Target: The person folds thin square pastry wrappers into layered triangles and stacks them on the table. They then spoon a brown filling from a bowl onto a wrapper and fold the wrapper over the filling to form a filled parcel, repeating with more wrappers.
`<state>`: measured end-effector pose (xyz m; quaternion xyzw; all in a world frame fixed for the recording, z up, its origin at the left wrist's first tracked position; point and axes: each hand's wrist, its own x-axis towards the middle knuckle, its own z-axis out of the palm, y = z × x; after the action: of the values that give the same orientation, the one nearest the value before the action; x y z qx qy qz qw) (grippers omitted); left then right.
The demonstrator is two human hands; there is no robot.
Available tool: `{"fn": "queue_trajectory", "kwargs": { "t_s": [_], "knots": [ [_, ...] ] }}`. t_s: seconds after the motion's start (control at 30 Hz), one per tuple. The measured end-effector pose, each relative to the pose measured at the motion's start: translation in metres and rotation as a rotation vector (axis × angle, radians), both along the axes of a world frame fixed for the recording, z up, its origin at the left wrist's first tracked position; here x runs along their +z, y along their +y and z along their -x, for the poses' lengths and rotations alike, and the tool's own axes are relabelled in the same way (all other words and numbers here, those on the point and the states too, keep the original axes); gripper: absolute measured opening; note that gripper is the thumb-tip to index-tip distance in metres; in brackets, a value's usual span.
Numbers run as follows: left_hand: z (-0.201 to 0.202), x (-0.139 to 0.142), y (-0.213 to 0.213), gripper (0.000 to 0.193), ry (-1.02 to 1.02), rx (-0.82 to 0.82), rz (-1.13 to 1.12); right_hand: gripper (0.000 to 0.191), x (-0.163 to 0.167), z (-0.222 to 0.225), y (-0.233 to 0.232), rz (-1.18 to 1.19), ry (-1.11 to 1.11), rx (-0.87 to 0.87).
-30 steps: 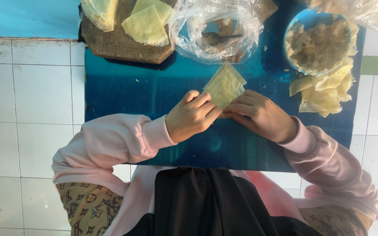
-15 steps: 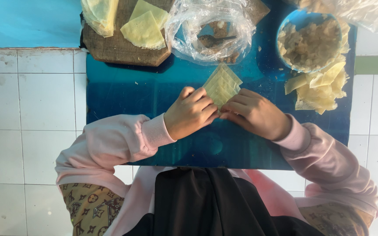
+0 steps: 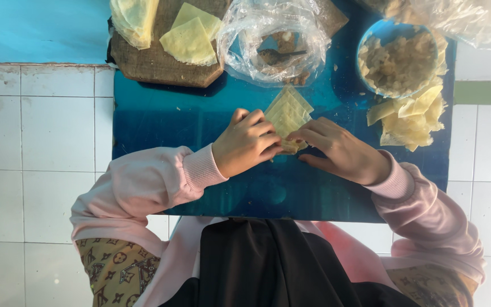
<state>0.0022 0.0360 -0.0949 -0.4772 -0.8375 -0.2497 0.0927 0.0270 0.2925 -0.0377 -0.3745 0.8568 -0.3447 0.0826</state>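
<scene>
A pale yellow square wrapper point(image 3: 287, 113) lies cornerwise on the blue board point(image 3: 166, 125). My left hand point(image 3: 245, 143) pinches its near corner from the left, fingers curled over the edge. From the right, my right hand point(image 3: 339, 152) presses its fingertips on the same near edge. Both hands meet at the wrapper's folded lower part, and the far corner lies flat. Pink sleeves cover both wrists.
A wooden board point(image 3: 154, 65) at the back left carries flat wrappers point(image 3: 188, 41). Behind the hands sits a clear plastic bag point(image 3: 274, 40) with a spoon inside. At the back right, a blue bowl point(image 3: 400, 59) holds filling, beside a pile of folded pieces point(image 3: 413, 116). White tiled floor surrounds the board.
Both hands stay on the wrapper and its near edge looks folded in a little more. The view has shifted slightly.
</scene>
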Motion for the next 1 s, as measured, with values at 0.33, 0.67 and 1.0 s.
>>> {"fn": "queue_trajectory", "kwargs": {
  "t_s": [0.33, 0.67, 1.0],
  "knots": [
    [0.004, 0.000, -0.006, 0.017, 0.051, -0.016, 0.030, 0.019, -0.017, -0.004, -0.018, 0.036, 0.199, -0.092],
    [0.013, 0.002, -0.014, 0.016, -0.191, 0.091, -0.005, 0.017, -0.028, 0.007, -0.021, 0.085, 0.108, -0.189],
    [0.020, 0.013, -0.011, 0.014, -0.227, 0.208, -0.009, 0.017, -0.026, 0.018, -0.020, 0.076, 0.102, -0.136]
  ]
}}
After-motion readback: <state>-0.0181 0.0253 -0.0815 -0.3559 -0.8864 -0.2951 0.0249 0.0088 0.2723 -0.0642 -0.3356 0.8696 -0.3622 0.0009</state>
